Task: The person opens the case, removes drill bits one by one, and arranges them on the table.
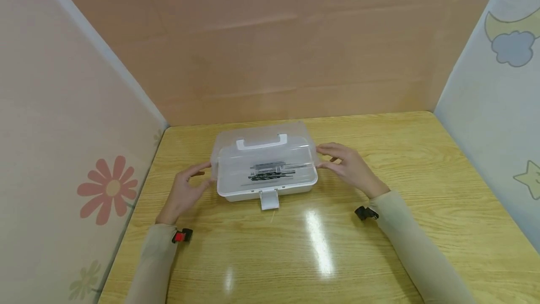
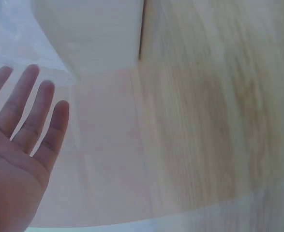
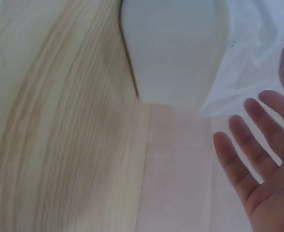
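Note:
A white plastic box [image 1: 236,197] with a see-through lid [image 1: 261,130] stands on the table. Partly raised, the lid slants up from the box and carries a white handle [image 1: 262,144]. At the front, the white latch [image 1: 269,199] hangs loose. Dark drill bits [image 1: 272,176] and thin metal pieces lie inside, seen through the clear plastic. My left hand [image 1: 185,193] has its thumb and forefinger at the lid's left edge. Opposite, the fingertips of my right hand [image 1: 350,168] meet the lid's right edge. Both wrist views show fairly straight, spread fingers.
The wooden table [image 1: 270,257] runs back to a brown paper-like wall [image 1: 295,60]. Pale panels stand on both sides, the left one with a red flower [image 1: 111,189], the right with a moon and cloud [image 1: 512,48]. Black straps [image 1: 366,213] sit at the wrists.

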Action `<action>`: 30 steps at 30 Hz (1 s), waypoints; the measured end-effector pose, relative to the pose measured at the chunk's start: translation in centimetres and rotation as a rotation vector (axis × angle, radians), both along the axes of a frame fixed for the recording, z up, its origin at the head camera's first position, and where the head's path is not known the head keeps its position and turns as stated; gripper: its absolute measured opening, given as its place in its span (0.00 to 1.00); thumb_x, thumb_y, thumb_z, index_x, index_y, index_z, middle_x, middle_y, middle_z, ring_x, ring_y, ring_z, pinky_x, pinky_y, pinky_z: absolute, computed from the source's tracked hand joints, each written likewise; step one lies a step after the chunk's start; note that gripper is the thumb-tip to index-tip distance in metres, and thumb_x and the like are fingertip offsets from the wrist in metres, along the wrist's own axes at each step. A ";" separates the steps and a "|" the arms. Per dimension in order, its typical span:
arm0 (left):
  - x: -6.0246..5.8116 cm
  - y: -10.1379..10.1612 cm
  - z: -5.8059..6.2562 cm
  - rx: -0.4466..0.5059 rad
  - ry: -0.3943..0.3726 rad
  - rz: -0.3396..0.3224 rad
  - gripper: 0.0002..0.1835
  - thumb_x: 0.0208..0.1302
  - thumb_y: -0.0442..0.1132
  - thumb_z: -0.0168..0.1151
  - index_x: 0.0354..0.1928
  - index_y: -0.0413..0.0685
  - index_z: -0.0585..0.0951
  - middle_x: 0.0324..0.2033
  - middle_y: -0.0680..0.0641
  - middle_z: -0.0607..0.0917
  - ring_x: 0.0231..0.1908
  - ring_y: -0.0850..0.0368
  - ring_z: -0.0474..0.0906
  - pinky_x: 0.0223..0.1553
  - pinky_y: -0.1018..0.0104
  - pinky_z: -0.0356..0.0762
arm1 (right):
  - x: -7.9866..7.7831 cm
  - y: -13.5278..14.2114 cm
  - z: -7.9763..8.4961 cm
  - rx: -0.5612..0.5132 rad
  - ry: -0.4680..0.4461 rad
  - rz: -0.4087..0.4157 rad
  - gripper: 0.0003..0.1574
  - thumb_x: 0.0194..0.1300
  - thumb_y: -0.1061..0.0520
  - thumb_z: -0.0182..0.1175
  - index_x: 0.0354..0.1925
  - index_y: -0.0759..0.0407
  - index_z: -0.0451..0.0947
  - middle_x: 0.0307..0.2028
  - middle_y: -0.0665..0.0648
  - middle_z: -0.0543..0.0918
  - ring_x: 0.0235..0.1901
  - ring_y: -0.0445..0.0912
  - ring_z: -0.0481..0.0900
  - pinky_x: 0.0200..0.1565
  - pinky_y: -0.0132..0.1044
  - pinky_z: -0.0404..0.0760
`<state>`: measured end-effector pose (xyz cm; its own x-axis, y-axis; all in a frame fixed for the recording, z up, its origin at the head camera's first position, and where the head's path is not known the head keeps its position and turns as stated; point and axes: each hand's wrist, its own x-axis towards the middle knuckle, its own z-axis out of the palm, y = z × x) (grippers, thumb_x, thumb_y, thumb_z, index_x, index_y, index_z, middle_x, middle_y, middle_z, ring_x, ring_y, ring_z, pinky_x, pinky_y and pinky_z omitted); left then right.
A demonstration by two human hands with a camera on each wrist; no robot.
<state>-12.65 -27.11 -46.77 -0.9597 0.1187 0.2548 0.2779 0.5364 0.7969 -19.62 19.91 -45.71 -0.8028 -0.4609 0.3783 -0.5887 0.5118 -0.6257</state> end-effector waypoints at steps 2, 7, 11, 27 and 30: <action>-0.3 0.1 0.0 0.029 0.019 0.000 0.24 0.70 0.33 0.72 0.66 0.39 0.82 0.69 0.37 0.81 0.67 0.34 0.77 0.66 0.36 0.76 | -0.6 0.0 -0.3 -0.026 0.009 0.020 0.31 0.64 0.62 0.75 0.65 0.62 0.82 0.66 0.64 0.83 0.61 0.60 0.83 0.52 0.52 0.89; -1.3 0.4 -0.1 0.099 0.009 0.019 0.22 0.73 0.34 0.69 0.66 0.39 0.81 0.71 0.36 0.79 0.68 0.34 0.76 0.69 0.32 0.73 | -1.6 -0.3 -0.5 -0.076 0.011 0.039 0.32 0.71 0.55 0.69 0.70 0.62 0.78 0.69 0.66 0.80 0.68 0.64 0.77 0.61 0.62 0.84; -2.0 0.6 0.1 0.142 0.038 0.046 0.19 0.73 0.32 0.69 0.63 0.37 0.82 0.65 0.40 0.84 0.66 0.48 0.79 0.70 0.38 0.75 | -2.2 -0.8 -0.2 -0.090 0.009 0.025 0.32 0.74 0.48 0.65 0.69 0.62 0.77 0.68 0.67 0.80 0.69 0.64 0.76 0.63 0.64 0.82; -7.0 2.4 2.4 0.357 0.050 0.136 0.19 0.79 0.42 0.62 0.50 0.26 0.82 0.39 0.67 0.85 0.43 0.70 0.85 0.51 0.79 0.83 | -5.8 -2.8 2.2 -0.218 -0.228 -0.106 0.31 0.84 0.38 0.48 0.56 0.66 0.74 0.61 0.70 0.81 0.66 0.64 0.79 0.67 0.63 0.78; -8.2 2.7 2.7 0.412 0.010 0.148 0.16 0.81 0.44 0.58 0.47 0.34 0.82 0.37 0.65 0.85 0.44 0.68 0.86 0.53 0.75 0.85 | -6.9 -3.4 2.7 -0.247 -0.287 -0.140 0.37 0.82 0.32 0.46 0.54 0.66 0.73 0.57 0.68 0.82 0.60 0.60 0.80 0.59 0.51 0.83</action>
<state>-20.85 -24.42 -44.11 -0.9560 -0.1333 0.2613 0.2307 0.2084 0.9504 -26.50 16.47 -42.98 -0.9404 -0.2629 0.2155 -0.3077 0.3887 -0.8685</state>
